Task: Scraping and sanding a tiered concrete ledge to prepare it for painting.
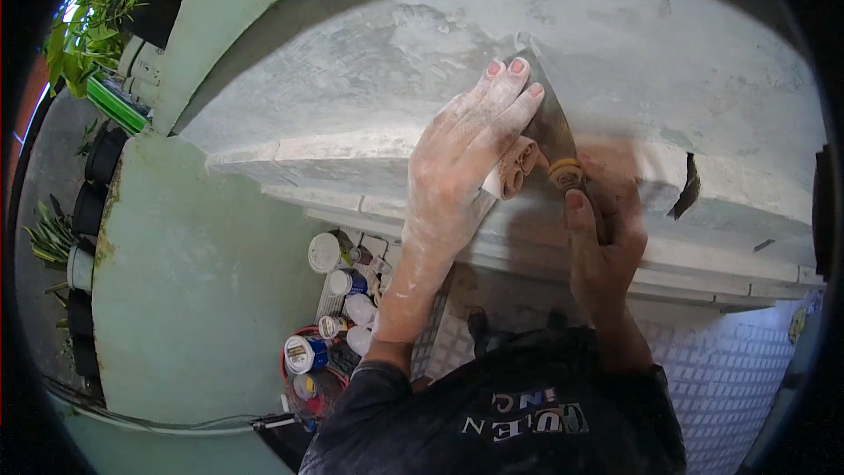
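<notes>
My right hand (607, 246) grips the handle of a putty knife, its thumb along the handle near a yellow band. The putty knife's metal blade (552, 114) points away from me, its tip against a grey, patchy plastered surface (369, 62). Dusted white, my left hand (466, 136) lies beside the blade with its fingers together and stretched, the fingertips at the blade's upper left edge. Tucked under that palm is a rolled brownish sheet (512, 169), which looks like sandpaper. My left thumb is mostly hidden.
A stepped ledge (352, 142) crosses in front of me, with a dark broken gap (686, 185) at the right. Below left stand paint tubs (306, 354) and several containers beside a pale green wall (202, 273). Potted plants (53, 233) line the far left. Tiled floor (721, 369) shows lower right.
</notes>
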Tool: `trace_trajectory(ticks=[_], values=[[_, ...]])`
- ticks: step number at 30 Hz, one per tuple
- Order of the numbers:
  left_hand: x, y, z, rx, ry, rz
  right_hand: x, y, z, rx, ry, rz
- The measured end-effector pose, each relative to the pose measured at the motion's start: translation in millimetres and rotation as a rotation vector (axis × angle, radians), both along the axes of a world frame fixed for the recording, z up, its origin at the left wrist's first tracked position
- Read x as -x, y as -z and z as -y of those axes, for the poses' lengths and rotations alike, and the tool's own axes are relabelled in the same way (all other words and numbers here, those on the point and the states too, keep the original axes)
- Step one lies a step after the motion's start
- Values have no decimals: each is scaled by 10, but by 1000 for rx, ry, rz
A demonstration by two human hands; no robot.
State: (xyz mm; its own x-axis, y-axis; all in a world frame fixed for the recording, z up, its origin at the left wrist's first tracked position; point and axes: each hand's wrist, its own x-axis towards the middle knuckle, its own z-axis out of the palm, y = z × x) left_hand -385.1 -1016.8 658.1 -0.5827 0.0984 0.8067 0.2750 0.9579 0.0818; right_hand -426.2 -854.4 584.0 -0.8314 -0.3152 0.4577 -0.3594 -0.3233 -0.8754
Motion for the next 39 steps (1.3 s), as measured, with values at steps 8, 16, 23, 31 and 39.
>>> trace_trajectory(ticks=[8,16,23,31,39], values=[[-4,-21,51,89,-52,-20,17,-73,3,31,-22,-7],[-12,-21,57,105,-41,-32,6,-101,5,80,-119,66],[43,-96,105,138,-37,-22,76,-21,88,119,-103,1],[1,-73,101,105,-30,-11,1,9,156,93,7,19],[49,30,154,132,13,-35,-29,49,161,125,5,30]])
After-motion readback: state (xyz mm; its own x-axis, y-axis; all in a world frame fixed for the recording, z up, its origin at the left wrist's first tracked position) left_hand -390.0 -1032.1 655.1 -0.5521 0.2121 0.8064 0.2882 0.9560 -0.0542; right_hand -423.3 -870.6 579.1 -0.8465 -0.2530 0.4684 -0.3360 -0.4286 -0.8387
